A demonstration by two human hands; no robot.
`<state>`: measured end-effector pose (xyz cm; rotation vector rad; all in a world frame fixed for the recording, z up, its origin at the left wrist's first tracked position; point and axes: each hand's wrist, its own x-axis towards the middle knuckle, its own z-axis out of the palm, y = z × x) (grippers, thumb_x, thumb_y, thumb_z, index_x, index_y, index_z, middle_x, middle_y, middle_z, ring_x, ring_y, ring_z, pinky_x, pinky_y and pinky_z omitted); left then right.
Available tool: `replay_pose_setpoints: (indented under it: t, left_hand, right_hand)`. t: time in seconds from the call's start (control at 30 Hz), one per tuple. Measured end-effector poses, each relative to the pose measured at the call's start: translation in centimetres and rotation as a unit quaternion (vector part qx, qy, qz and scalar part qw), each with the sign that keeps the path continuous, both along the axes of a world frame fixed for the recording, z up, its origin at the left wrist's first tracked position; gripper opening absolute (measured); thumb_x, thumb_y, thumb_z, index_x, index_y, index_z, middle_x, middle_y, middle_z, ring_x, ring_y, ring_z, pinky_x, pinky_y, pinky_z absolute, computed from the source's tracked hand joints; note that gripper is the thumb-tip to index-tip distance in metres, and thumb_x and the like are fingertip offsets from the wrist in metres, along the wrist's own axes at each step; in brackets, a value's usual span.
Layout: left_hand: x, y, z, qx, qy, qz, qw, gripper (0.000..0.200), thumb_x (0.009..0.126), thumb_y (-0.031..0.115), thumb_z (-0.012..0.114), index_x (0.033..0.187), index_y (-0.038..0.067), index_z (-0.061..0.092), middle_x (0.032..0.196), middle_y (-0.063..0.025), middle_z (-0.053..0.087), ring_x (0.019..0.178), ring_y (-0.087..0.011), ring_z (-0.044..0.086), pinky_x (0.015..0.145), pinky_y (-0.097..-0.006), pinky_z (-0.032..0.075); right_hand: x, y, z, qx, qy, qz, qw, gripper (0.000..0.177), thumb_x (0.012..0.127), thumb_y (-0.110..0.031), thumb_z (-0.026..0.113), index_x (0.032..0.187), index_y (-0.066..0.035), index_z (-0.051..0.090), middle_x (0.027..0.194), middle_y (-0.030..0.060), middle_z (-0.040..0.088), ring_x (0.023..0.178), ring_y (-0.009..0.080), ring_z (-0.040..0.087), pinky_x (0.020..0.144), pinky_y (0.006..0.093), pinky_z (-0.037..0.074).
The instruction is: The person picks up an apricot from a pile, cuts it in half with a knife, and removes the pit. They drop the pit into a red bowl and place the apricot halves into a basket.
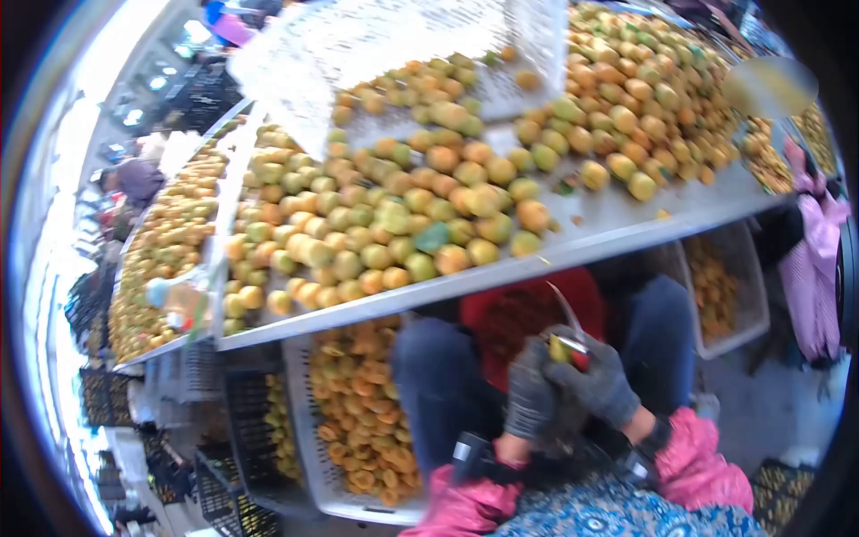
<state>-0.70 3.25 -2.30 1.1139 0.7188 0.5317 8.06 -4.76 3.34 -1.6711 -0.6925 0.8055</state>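
Fruit (558, 351) part-hidden, held in gloved L hand (531, 385); R hand (605, 385) grips blurry metal tool (572, 343), can't ID.

Greenish fruit (559, 349) (partly hidden)

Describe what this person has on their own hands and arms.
The left hand and right hand wear matching dark grey fabric gloves. Loose, crinkled, bright pink sleeves cover the forearms. Black bands with small pale patches show near both wrists. Blur hides any lettering.
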Motion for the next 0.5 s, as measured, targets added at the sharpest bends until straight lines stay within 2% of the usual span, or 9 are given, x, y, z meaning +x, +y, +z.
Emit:
replay_pose_setpoints:
  t: [0.03,0.1,0.13,0.2,0.3,0.37,0.43,0.47,0.5]
  left_hand:
    - [0.0,-0.2,0.5,-0.161,-0.063,0.012,0.985,0.043,0.101,0.038,0.038,0.105,0.001,0.06,0.092,-0.0061,0.062,0.085,-0.0149,0.06,0.077,-0.0309,0.05]
    - [0.1,-0.2,0.8,-0.26,-0.078,0.045,0.961,0.048,0.099,0.044,0.039,0.108,0.001,0.06,0.1,-0.0085,0.062,0.092,-0.0168,0.061,0.081,-0.0305,0.051]
    - [0.3,-0.2,0.3,-0.309,-0.133,0.059,0.94,0.049,0.099,0.045,0.037,0.11,0.002,0.059,0.102,-0.0097,0.063,0.092,-0.0195,0.062,0.083,-0.0315,0.051]
    - [-0.1,-0.2,1.1,-0.403,-0.114,0.039,0.907,0.06,0.095,0.056,0.038,0.113,0.003,0.056,0.105,-0.0119,0.063,0.095,-0.0233,0.062,0.085,-0.0348,0.052]
    - [-0.6,-0.3,1.4,-0.426,-0.083,0.028,0.901,0.068,0.091,0.065,0.037,0.117,0.004,0.054,0.107,-0.0136,0.061,0.099,-0.0259,0.061,0.086,-0.0384,0.051]
    - [-1.1,-0.4,1.4,-0.436,-0.088,0.009,0.896,0.072,0.088,0.069,0.037,0.118,0.005,0.052,0.11,-0.0147,0.06,0.1,-0.0276,0.06,0.086,-0.0407,0.051]
    - [-1.5,-0.7,3.2,-0.435,-0.126,-0.073,0.888,0.076,0.087,0.072,0.034,0.123,0.006,0.048,0.115,-0.0164,0.057,0.102,-0.0308,0.059,0.088,-0.0433,0.05]
    - [-2.1,-1.2,4.8,-0.203,-0.03,-0.089,0.975,0.077,0.087,0.069,0.04,0.126,0.004,0.045,0.12,-0.0182,0.053,0.104,-0.0325,0.057,0.09,-0.0447,0.049]
    - [-1.9,-1.4,4.6,-0.203,-0.03,-0.09,0.975,0.077,0.087,0.069,0.04,0.126,0.004,0.045,0.12,-0.0182,0.053,0.104,-0.0325,0.057,0.09,-0.0447,0.049]
  right_hand:
    - [0.3,0.0,0.3,-0.031,0.015,0.004,0.999,0.042,0.083,-0.025,0.07,0.117,-0.002,0.06,0.096,0.0076,0.068,0.093,0.0143,0.062,0.083,0.0301,0.05]
    - [0.8,-0.6,-1.7,0.047,0.119,-0.022,0.992,0.042,0.084,-0.027,0.069,0.117,-0.004,0.061,0.089,0.0056,0.067,0.077,0.0113,0.062,0.069,0.025,0.052]
    - [1.2,-1.0,-1.4,0.039,0.113,-0.035,0.992,0.042,0.084,-0.027,0.069,0.117,-0.004,0.061,0.089,0.0056,0.067,0.077,0.0113,0.062,0.069,0.025,0.052]
    - [1.5,-1.6,-0.8,0.049,0.303,-0.048,0.951,0.04,0.085,-0.028,0.068,0.116,-0.004,0.062,0.081,0.0046,0.066,0.06,0.0069,0.058,0.051,0.0184,0.046]
    - [1.7,-2.1,0.6,0.007,0.306,-0.063,0.95,0.038,0.085,-0.027,0.067,0.114,-0.003,0.063,0.076,0.0044,0.065,0.049,0.0043,0.051,0.041,0.0155,0.037]
    - [2.0,-2.6,1.1,0.005,0.304,-0.054,0.951,0.039,0.084,-0.025,0.068,0.114,-0.001,0.062,0.079,0.0037,0.066,0.056,0.0049,0.055,0.047,0.0168,0.042]
    - [1.9,-2.8,0.9,0.028,0.258,-0.062,0.964,0.038,0.084,-0.025,0.069,0.113,0.0,0.063,0.083,0.0036,0.067,0.064,0.0051,0.058,0.055,0.0182,0.047]
    - [2.0,-3.1,1.4,0.019,0.258,-0.055,0.964,0.037,0.083,-0.024,0.069,0.112,0.0,0.064,0.086,0.004,0.067,0.071,0.0056,0.06,0.061,0.0194,0.049]
    - [2.0,-3.4,1.4,0.02,0.257,-0.057,0.965,0.037,0.083,-0.024,0.069,0.112,0.0,0.064,0.086,0.004,0.067,0.071,0.0056,0.06,0.061,0.0194,0.049]
